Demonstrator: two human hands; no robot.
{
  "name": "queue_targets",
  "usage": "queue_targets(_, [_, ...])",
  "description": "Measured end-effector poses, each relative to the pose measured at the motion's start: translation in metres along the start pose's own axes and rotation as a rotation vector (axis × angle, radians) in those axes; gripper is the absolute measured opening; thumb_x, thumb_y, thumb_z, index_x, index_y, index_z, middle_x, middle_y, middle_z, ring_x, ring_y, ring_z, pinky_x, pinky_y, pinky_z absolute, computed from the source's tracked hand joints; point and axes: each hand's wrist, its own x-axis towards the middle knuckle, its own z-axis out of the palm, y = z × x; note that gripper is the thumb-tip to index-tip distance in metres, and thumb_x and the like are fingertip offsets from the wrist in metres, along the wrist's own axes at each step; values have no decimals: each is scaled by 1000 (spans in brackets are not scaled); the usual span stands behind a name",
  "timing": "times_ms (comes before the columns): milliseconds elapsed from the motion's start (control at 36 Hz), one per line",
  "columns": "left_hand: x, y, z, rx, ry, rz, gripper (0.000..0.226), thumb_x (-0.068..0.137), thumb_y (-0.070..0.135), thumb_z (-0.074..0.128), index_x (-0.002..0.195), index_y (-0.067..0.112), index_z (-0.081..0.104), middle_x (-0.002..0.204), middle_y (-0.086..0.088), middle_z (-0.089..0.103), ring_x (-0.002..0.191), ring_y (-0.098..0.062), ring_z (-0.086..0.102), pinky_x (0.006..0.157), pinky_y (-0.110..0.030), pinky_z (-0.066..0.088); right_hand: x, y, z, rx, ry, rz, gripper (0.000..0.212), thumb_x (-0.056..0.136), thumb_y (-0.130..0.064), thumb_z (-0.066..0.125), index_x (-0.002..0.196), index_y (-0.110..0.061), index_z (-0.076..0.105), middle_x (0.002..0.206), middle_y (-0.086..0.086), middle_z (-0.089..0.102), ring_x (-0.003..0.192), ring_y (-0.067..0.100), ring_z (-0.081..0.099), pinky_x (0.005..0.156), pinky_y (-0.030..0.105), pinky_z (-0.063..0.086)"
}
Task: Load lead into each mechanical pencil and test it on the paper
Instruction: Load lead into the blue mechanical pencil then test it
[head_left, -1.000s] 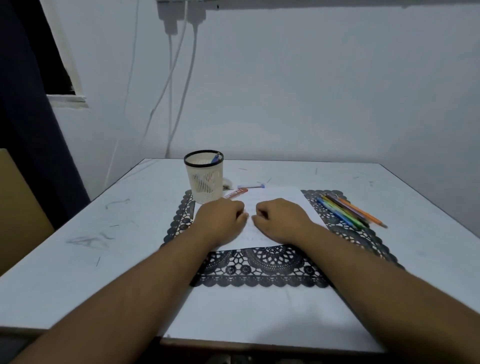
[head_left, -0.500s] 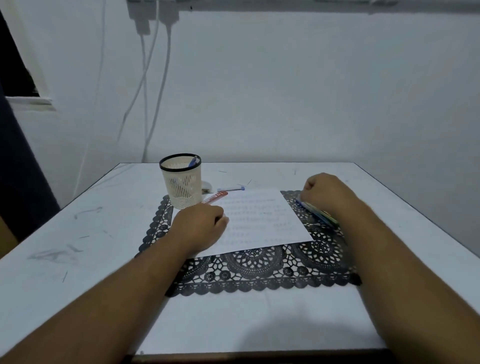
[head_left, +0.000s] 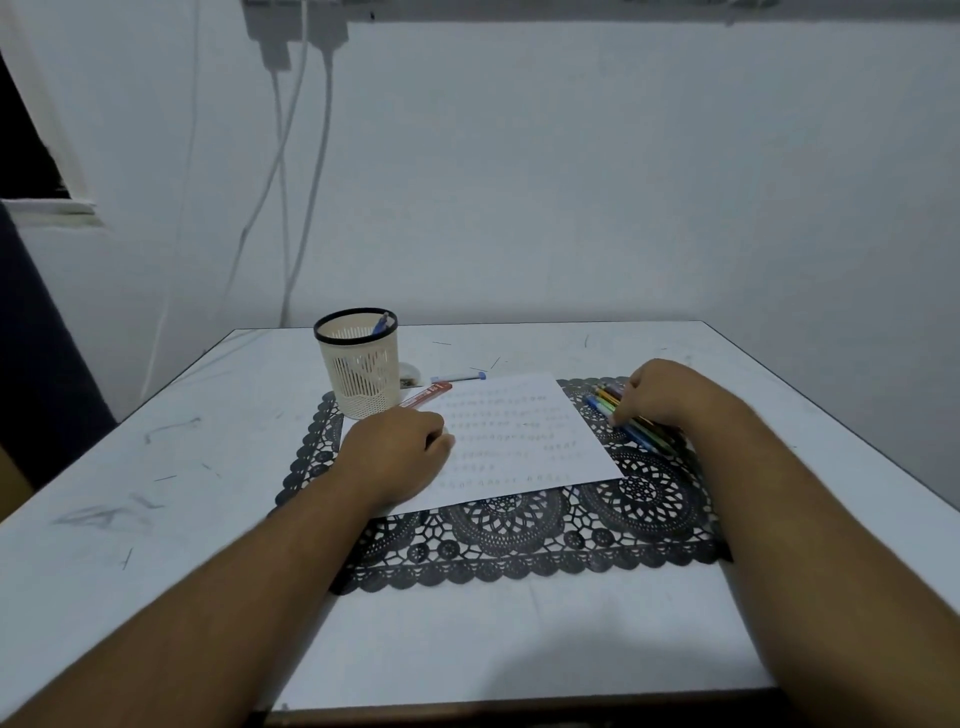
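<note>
A white sheet of paper (head_left: 519, 436) with faint rows of pencil marks lies on a black lace mat (head_left: 519, 530). My left hand (head_left: 395, 454) rests on the paper's left edge with its fingers curled under, holding nothing I can see. Several coloured mechanical pencils (head_left: 647, 436) lie side by side on the mat's right part. My right hand (head_left: 662, 395) is over them, its curled fingertips pinching at a blue one that still lies in the row. A red lead case (head_left: 426, 395) lies at the paper's far left corner.
A cream mesh pen cup (head_left: 358, 369) with a black rim stands at the mat's far left corner, a blue pencil (head_left: 383, 323) inside it. A white stick with a blue tip (head_left: 457, 376) lies behind the paper. The white table (head_left: 156, 467) bears scribbles; the wall is close behind.
My right hand left the paper and went right to the row of pencils, where it now stays. The left hand kept its place on the paper. The camera turned slightly.
</note>
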Motion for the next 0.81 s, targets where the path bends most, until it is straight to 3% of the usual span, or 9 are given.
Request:
queue_targets(194, [1,0,-2,-9,0,4,40,103,44,45,69,24,48,70,6,57,67,-8,52,59,-30,41,0,-7,2,-74,11,-18,34,74,-31,88,89,-5,72,90,10,70,83,26,68,74,35,56])
queue_targets(306, [-1,2,-3,-18,-11,3,38,103,44,46,70,23,50,70,7,58,67,-9,53,59,-30,41,-9,-14,2,-4,3,-38,23,76,-19,80,73,-2,66,70,8,58,64,24,54,58,28,40])
queue_targets(361, [-2,3,-5,-34,0,0,38,102,43,48,69,22,50,69,6,58,66,-9,53,57,-29,39,-14,-19,2,95,21,-100,22,81,-18,76,78,3,70,74,13,64,68,24,55,63,28,41])
queue_targets(389, [-2,4,-6,-61,19,-9,39,101,43,50,69,21,50,68,5,58,65,-10,53,56,-30,39,-17,-25,3,141,31,-153,19,84,-20,76,80,-1,74,79,14,71,70,23,60,65,28,43])
queue_targets(472, [-2,3,-11,-226,111,-27,38,101,40,54,68,21,51,67,4,58,63,-13,54,57,-33,41,-33,-50,13,173,11,-331,13,87,-27,79,76,-21,75,76,-5,72,70,14,61,67,29,46])
queue_targets(528, [1,-1,-15,-318,174,3,37,104,37,53,70,23,50,69,5,55,64,-14,52,58,-34,39,-40,-68,24,136,3,-434,11,88,-30,79,79,-24,75,68,-10,64,64,10,55,62,28,42])
queue_targets(611, [6,-9,-18,-398,296,38,33,107,36,44,81,20,56,76,4,57,71,-13,53,60,-35,40,-46,-89,44,56,3,-578,8,92,-31,75,85,-27,74,76,-9,60,64,10,49,57,27,37])
queue_targets(694, [6,-12,-18,-383,353,81,28,103,41,43,89,23,59,84,8,57,76,-12,54,64,-35,44,-47,-101,63,-74,34,-657,7,93,-33,70,89,-29,73,79,-10,59,68,7,50,57,27,33])
queue_targets(806, [5,-14,-15,-249,265,140,8,97,37,62,94,29,62,93,13,55,86,-9,52,68,-31,43,-43,-103,81,-137,106,-696,11,94,-39,63,92,-34,72,81,-13,57,83,13,56,64,29,37])
